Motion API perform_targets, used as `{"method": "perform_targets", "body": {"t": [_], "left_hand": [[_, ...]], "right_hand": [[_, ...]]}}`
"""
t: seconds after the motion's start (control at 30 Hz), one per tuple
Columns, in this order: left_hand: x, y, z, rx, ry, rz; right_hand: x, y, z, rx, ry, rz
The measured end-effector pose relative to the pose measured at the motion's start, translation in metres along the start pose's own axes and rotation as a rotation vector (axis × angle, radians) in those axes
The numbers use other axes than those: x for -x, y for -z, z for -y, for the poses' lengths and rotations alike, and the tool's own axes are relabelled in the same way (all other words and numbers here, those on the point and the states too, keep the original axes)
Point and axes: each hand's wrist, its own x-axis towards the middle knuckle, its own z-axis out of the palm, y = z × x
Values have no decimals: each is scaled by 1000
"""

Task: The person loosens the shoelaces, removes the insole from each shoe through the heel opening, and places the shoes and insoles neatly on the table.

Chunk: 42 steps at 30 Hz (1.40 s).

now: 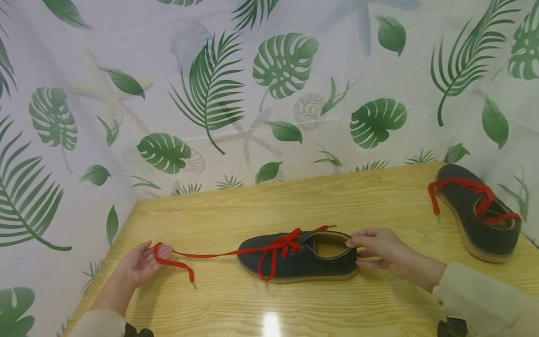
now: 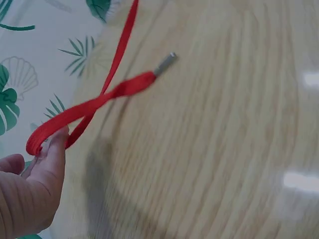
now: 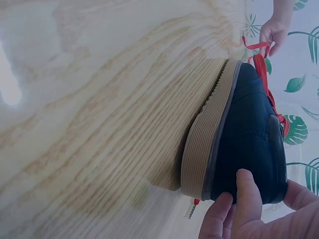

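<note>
A dark navy shoe with red laces lies sole down on the table, toe pointing left. My right hand grips its heel, thumb at the collar and fingers against the back, as the right wrist view also shows around the heel. Off to the left, my left hand carries one long end of the red shoelace looped over its extended fingers. That lace runs nearly straight from the shoe's tongue, and its metal-tipped end hangs free. A loose bow-like loop drapes over the shoe's side.
A second navy shoe with red laces stands at the table's far right. The wood-grain table meets a leaf-printed white cloth at the back and left side. The other lace tip lies behind the held shoe.
</note>
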Motion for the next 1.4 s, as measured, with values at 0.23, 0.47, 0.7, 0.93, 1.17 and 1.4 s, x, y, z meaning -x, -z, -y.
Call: {"method": "perform_targets", "body": {"t": [0.23, 0.47, 0.7, 0.93, 1.17, 1.4], "left_hand": [[0, 0, -3, -291, -69, -117], [-2, -12, -9, -367, -184, -128], [-5, -36, -8, -73, -110, -3], [-17, -61, 0, -169, -70, 90], [-33, -101, 3, -296, -70, 141], [-45, -133, 15, -469, -16, 173]], "right_hand": [[2, 1, 1, 14, -3, -10], [0, -2, 2, 20, -6, -15], [0, -2, 2, 35, -11, -21], [-1, 1, 2, 38, -14, -7], [-2, 3, 3, 44, -18, 8], [-3, 3, 4, 33, -39, 18]]}}
